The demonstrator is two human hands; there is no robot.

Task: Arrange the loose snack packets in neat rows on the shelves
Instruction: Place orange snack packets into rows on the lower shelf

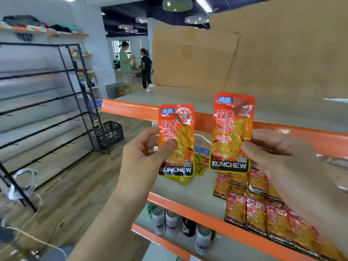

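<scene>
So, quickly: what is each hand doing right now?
Left hand: pinches the lower orange packet.
Right hand: pinches the higher orange packet.

Bare mid-shelf strip (190,194) btw yellow pkts (183,180) & red pkt rows (254,213); upper lip (131,110) overhead

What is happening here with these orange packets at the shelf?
A person stands at an orange-edged shelf unit and holds up two snack packets, fronts to the camera. The left hand pinches the left packet, and the right hand pinches the right packet. Below them, on the middle shelf, rows of packets of the same kind lie flat, and some yellow packets lie loose further back. Neither held packet is placed yet.
</scene>
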